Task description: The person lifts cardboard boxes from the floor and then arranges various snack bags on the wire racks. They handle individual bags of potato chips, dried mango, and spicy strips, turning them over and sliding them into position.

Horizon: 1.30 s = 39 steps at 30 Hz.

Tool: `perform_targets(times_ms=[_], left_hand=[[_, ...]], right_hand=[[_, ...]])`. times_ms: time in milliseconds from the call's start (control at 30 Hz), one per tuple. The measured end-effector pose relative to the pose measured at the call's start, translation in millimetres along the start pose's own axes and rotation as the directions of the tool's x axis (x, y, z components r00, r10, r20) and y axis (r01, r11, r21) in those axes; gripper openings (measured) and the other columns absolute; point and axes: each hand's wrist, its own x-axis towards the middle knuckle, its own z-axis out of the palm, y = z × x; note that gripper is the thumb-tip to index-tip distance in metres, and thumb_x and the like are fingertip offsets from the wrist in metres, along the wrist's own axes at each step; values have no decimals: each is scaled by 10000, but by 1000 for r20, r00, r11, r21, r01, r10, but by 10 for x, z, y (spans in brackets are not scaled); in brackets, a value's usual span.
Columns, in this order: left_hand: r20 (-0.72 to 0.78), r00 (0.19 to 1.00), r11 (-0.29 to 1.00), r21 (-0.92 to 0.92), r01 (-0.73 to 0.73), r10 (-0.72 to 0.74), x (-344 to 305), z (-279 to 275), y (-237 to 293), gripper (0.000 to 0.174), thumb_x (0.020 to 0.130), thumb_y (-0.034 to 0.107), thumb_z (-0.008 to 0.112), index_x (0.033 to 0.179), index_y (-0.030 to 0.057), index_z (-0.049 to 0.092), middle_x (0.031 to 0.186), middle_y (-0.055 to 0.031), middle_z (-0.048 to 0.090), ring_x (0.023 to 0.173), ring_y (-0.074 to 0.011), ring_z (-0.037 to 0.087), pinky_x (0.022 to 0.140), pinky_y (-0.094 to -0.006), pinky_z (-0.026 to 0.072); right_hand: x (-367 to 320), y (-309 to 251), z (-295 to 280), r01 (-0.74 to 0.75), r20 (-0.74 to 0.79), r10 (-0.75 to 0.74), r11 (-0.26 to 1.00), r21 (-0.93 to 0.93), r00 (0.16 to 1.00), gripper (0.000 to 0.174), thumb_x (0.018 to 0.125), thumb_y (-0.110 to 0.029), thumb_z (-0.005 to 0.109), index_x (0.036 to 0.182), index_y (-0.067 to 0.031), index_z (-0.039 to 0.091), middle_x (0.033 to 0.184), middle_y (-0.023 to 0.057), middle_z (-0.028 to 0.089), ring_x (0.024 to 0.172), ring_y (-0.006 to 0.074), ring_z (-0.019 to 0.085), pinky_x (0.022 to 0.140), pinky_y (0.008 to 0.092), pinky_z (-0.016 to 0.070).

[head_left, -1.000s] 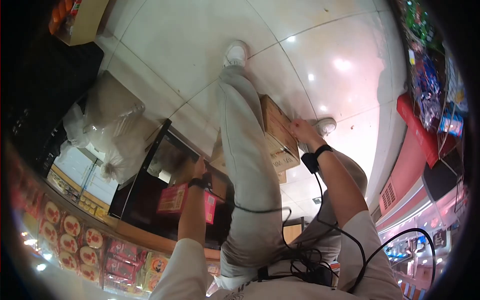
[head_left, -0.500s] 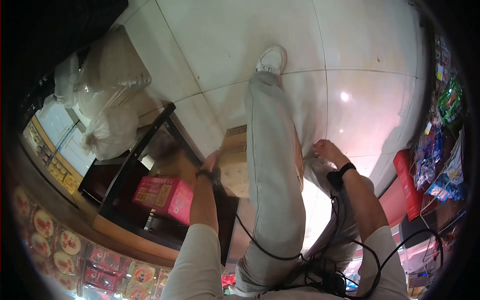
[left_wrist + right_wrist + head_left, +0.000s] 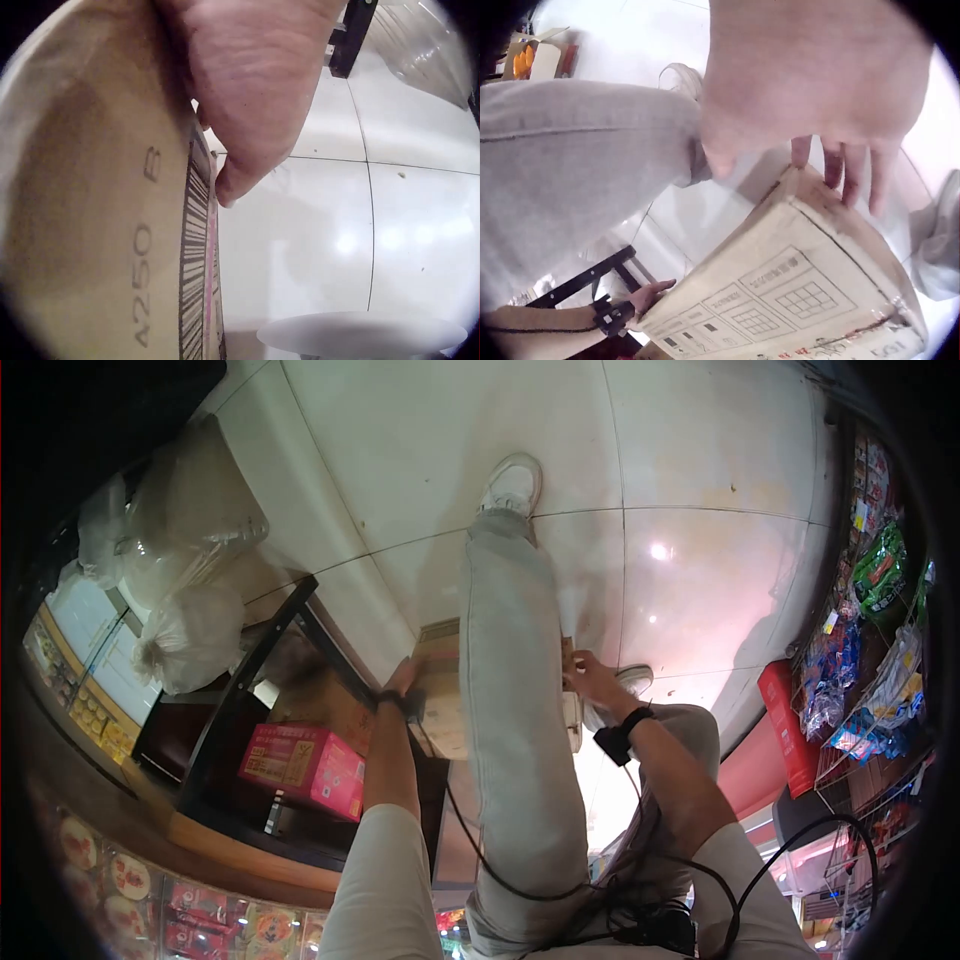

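Observation:
A cardboard box [image 3: 437, 685] stands between the person's legs, its middle hidden by a grey-trousered leg. At its left end, the left hand [image 3: 401, 682] lies along the side. In the left wrist view, the thumb of this hand [image 3: 255, 90] points down beside a printed barcode on the box [image 3: 82, 217]. The right hand [image 3: 598, 685] is at the opposite end. In the right wrist view, the spread fingers of this hand [image 3: 817, 75] reach down at the upper edge of the box [image 3: 787, 262], whose side carries printed grids.
Left of the box stands a low black-framed shelf [image 3: 245, 675] with a pink carton [image 3: 285, 758] in it. Clear plastic bags [image 3: 195, 625] lie beyond the shelf. Packaged goods [image 3: 835, 650] hang on a wire rack at right, near a red box [image 3: 788, 725].
The left hand has come from beside the shelf onto the box's left end. The right hand left the box's right end, rose toward the knee, then returned to it.

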Motion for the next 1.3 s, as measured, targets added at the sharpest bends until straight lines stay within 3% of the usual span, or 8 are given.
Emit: perform_targets(times_ms=[200, 400, 567, 667, 733, 933, 1067, 1300], left_hand=[[218, 974, 896, -419, 147, -58, -467, -64, 95, 547, 993, 423, 602, 1365, 21, 595, 1196, -127, 668, 1066, -268, 660, 945, -375, 522], [81, 995, 790, -605, 100, -64, -1130, 371, 859, 449, 993, 365, 598, 1324, 64, 634, 1153, -102, 694, 997, -231, 687, 863, -348, 568], [-78, 981, 940, -282, -190, 175, -919, 597, 1296, 410, 1017, 262, 559, 1336, 12, 618, 1167, -116, 704, 987, -223, 692, 853, -313, 555], [28, 967, 962, -110, -251, 255, -1070, 959, 1939, 391, 992, 221, 565, 1305, -9, 610, 1114, -88, 712, 984, -198, 688, 881, -305, 540], [179, 910, 913, 96, -396, 375, -1045, 1116, 2161, 422, 1038, 255, 521, 1341, -26, 603, 1189, -100, 706, 1024, -191, 649, 909, -333, 519], [156, 980, 976, -198, -88, 120, -1479, 654, 1928, 437, 1040, 308, 537, 1314, -23, 615, 1157, -98, 711, 1040, -192, 651, 907, -357, 523], [69, 997, 986, -164, -12, 24, -1985, 224, 1589, 436, 1039, 313, 538, 1310, -18, 618, 1152, -97, 710, 1037, -195, 653, 901, -356, 527], [16, 995, 983, -148, 105, -103, -2492, -11, 1109, 433, 1037, 322, 539, 1303, -9, 624, 1144, -94, 709, 1031, -199, 658, 891, -356, 533]], right_hand=[[174, 494, 300, -41, 5, 41, 973, 228, 999, 969, 897, -494, 727, 1531, 94, 288, 1395, 270, 563, 1290, 313, 574, 1069, 375, 458], [611, 1246, 539, 30, -19, -23, 801, 597, 1000, 739, 959, -311, 671, 1528, 32, 347, 1372, 182, 593, 1234, 253, 589, 1040, 349, 463], [145, 1194, 214, -35, -115, 155, 728, 684, 981, 515, 1000, -284, 605, 1453, -62, 500, 1250, 101, 645, 1126, 185, 615, 964, 322, 487], [161, 1615, -73, -22, -113, 168, 643, 766, 979, 597, 951, -490, 612, 1434, -149, 526, 1232, 59, 638, 1045, 186, 635, 807, 358, 538], [119, 1704, -316, -114, -125, 253, 753, 648, 959, 633, 947, -544, 595, 1435, -148, 519, 1269, 71, 610, 1099, 222, 606, 852, 415, 526], [463, 1822, -685, -95, -142, 290, 670, 736, 946, 754, 949, -565, 584, 1502, -68, 458, 1409, 198, 551, 1182, 307, 588, 971, 460, 490], [995, 1881, -372, 3, -223, 89, 925, 380, 971, 857, 918, -612, 564, 1432, 70, 495, 1389, 283, 590, 1322, 369, 560, 1097, 408, 432], [1098, 1760, -352, -114, -92, 150, 942, 317, 984, 808, 876, -640, 556, 1380, -9, 601, 1310, 257, 650, 1217, 371, 637, 1041, 435, 484]])
